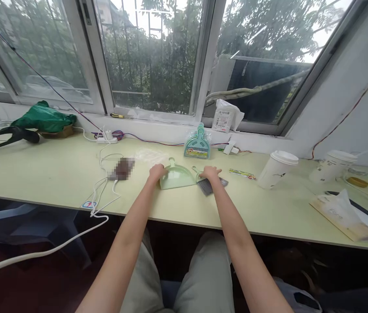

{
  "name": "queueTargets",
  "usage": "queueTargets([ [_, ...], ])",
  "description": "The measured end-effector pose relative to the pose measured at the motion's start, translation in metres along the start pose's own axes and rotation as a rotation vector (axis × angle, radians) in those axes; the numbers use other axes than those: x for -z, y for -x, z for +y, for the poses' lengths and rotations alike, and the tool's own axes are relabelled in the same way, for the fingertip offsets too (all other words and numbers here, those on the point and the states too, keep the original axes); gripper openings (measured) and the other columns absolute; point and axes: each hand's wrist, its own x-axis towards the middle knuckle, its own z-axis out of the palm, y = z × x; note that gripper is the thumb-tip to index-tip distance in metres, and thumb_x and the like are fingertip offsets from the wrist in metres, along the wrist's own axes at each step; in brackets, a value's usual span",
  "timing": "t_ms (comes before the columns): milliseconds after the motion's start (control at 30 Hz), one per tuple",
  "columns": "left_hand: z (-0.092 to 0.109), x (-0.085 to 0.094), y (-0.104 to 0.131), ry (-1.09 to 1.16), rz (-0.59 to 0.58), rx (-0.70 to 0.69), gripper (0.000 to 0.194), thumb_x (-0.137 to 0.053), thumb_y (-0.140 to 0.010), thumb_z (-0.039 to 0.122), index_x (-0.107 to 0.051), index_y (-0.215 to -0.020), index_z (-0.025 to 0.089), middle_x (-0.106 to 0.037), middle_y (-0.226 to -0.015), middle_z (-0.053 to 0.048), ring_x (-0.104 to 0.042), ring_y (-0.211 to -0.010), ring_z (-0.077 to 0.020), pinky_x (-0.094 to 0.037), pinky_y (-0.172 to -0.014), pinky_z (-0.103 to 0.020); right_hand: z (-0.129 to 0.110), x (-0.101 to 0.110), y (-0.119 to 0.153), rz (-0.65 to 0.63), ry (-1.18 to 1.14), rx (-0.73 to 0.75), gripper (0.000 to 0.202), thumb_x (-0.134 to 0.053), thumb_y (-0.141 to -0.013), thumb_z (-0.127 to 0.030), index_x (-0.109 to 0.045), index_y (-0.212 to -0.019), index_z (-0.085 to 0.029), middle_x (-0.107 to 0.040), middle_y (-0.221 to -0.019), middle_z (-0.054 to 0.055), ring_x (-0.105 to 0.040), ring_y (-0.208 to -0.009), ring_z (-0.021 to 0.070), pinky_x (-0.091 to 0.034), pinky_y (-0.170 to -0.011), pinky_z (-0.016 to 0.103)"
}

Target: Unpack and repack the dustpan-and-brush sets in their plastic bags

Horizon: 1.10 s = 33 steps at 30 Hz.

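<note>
Dustpan [179,178] and brush [206,188] are lying side by side on the desk [56,174] in front of us, the pale green pan to the left and the grey bristles to the right. We are holding the pan's left edge with our left hand [157,171], its grip closing around that side, while the pan's short handle is pointing away toward the window. Our right hand [211,172] is resting over the brush, its grip partly spread, with fingers extending to the right; we cannot tell how firmly they are closing, as the hand is covering part of the brush. The brush's looped handle is showing just left of that hand, near the pan's right side. Behind both hands, a packaged set [197,145] is standing below the sill, and a clear wrapper [151,155] is lying beyond our left hand. A printed strip [242,174] is lying right of the brush, and a lidded white cup [275,171] is standing past it. Farther left, a dark object [122,168], pixelated beyond recognition, is sitting beside white cables.
</note>
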Motion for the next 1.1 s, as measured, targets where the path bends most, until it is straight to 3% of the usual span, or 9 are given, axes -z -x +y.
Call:
queueTargets([
  [233,0.027,-0.017,0.016,-0.024,0.0,-0.053,0.026,-0.048,-0.083,0.038,-0.063,-0.081,0.016,-0.067,-0.09,-0.013,-0.064,-0.083,-0.0261,-0.042,-0.064,-0.031,0.024,-0.004,0.006,0.38,-0.287,-0.057,0.029,-0.052,-0.08,-0.034,-0.067,-0.1,-0.019,-0.065,-0.109,0.014,-0.05,-0.11,0.0307,-0.028,-0.093,0.047],
  [333,0.042,-0.023,0.024,0.039,0.01,-0.098,0.039,-0.036,-0.09,0.039,-0.062,-0.073,0.016,-0.067,-0.084,-0.012,-0.063,-0.081,-0.0239,-0.042,-0.068,-0.03,0.011,-0.004,0.016,0.288,-0.409,0.117,0.028,-0.057,-0.078,-0.041,-0.069,-0.098,-0.026,-0.068,-0.105,0.006,-0.056,-0.103,0.0257,-0.031,-0.089,0.039],
  [400,0.049,-0.024,0.031,0.153,-0.09,-0.22,0.054,-0.023,-0.094,0.042,-0.062,-0.068,0.016,-0.066,-0.074,-0.01,-0.062,-0.073,-0.0201,-0.042,-0.068,-0.029,-0.004,-0.008,0.021,0.21,-0.391,0.232,0.024,-0.062,-0.075,-0.043,-0.07,-0.092,-0.027,-0.07,-0.101,0.003,-0.058,-0.1,0.0235,-0.031,-0.088,0.036],
  [500,0.052,-0.021,0.038,0.256,-0.213,-0.475,0.059,-0.015,-0.096,0.042,-0.063,-0.073,0.018,-0.065,-0.068,-0.005,-0.059,-0.065,-0.0161,-0.043,-0.068,-0.027,-0.021,-0.017,0.025,0.292,-0.333,0.277,0.02,-0.063,-0.076,-0.039,-0.07,-0.089,-0.025,-0.07,-0.103,0.004,-0.057,-0.102,0.0223,-0.03,-0.09,0.035],
  [633,0.043,-0.012,0.038,0.06,0.17,-0.633,0.024,-0.044,-0.09,0.034,-0.059,-0.102,0.02,-0.063,-0.101,-0.008,-0.056,-0.095,-0.0207,-0.042,-0.082,-0.031,-0.022,-0.024,0.024,0.28,-0.38,0.365,0.02,-0.062,-0.079,-0.042,-0.071,-0.089,-0.027,-0.07,-0.106,0.001,-0.056,-0.105,0.0206,-0.031,-0.088,0.032],
  [700,0.036,-0.008,0.035,-0.063,0.291,-0.687,0.033,-0.058,-0.082,0.026,-0.054,-0.114,0.021,-0.055,-0.116,-0.01,-0.049,-0.109,-0.0246,-0.039,-0.09,-0.035,-0.019,-0.023,0.024,0.268,-0.397,0.416,0.02,-0.063,-0.078,-0.044,-0.071,-0.088,-0.027,-0.07,-0.106,0.0,-0.056,-0.104,0.02,-0.031,-0.088,0.031],
  [867,0.029,-0.012,0.029,-0.309,0.294,-0.852,0.03,-0.049,-0.083,0.008,-0.056,-0.109,0.02,-0.054,-0.115,-0.012,-0.049,-0.107,-0.0245,-0.037,-0.091,-0.037,-0.016,-0.024,0.022,0.271,-0.432,0.534,0.02,-0.066,-0.075,-0.044,-0.072,-0.085,-0.028,-0.07,-0.101,-0.002,-0.058,-0.097,0.018,-0.034,-0.087,0.03],
  [967,0.029,-0.018,0.027,-0.412,0.348,-0.992,0.026,-0.041,-0.088,0.008,-0.057,-0.106,0.018,-0.057,-0.11,-0.012,-0.052,-0.1,-0.0225,-0.039,-0.084,-0.034,-0.012,-0.024,0.019,0.272,-0.48,0.552,0.02,-0.069,-0.071,-0.042,-0.073,-0.081,-0.026,-0.071,-0.096,0.0,-0.06,-0.09,0.0177,-0.037,-0.084,0.029],
  [1100,0.033,-0.022,0.026,-0.436,0.429,-1.025,0.022,-0.049,-0.087,0.013,-0.055,-0.108,0.017,-0.058,-0.11,-0.011,-0.053,-0.099,-0.0227,-0.039,-0.079,-0.033,0.001,-0.021,0.014,0.22,-0.573,0.529,0.022,-0.072,-0.065,-0.041,-0.074,-0.08,-0.025,-0.072,-0.087,0.0,-0.061,-0.08,0.0167,-0.041,-0.073,0.026],
])
